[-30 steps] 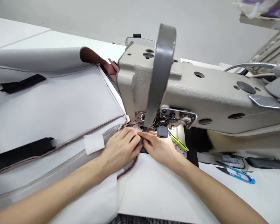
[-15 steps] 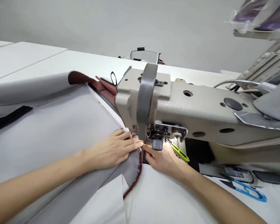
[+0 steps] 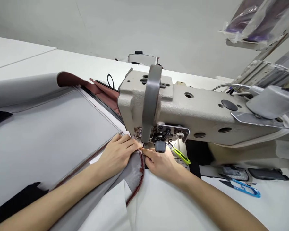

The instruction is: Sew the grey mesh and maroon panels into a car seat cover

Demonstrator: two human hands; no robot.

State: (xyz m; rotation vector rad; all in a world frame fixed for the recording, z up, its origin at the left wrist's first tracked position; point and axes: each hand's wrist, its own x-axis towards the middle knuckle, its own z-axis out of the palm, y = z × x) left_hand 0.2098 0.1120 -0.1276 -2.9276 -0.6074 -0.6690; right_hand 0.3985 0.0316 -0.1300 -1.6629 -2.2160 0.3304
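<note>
Grey fabric [image 3: 62, 128] with dark red seams spreads over the left side and runs under the head of a beige sewing machine [image 3: 190, 107]. My left hand [image 3: 119, 154] lies over the fabric just left of the needle area, its fingers bent and closed on the edge. Opposite it, my right hand [image 3: 160, 162] pinches the same edge between thumb and forefinger, partly covered by the machine's tension knob [image 3: 160, 146]. From between my hands, a gathered dark red edge [image 3: 141, 175] curves down toward me. The needle and the fingertips' exact grip are hidden.
Yellow-green thread snips [image 3: 180, 155] lie beside the machine, right of my hand. Blue snips [image 3: 247, 187] and a dark flat case [image 3: 268, 174] rest on the table at right. Black strips [image 3: 19, 199] cross the fabric. A lamp [image 3: 274, 101] sits by the machine arm.
The fabric has shifted and turned beside the machine, showing a red seam and another black strip near my left arm. My left fingers are more bent. The view has swung slightly right.
</note>
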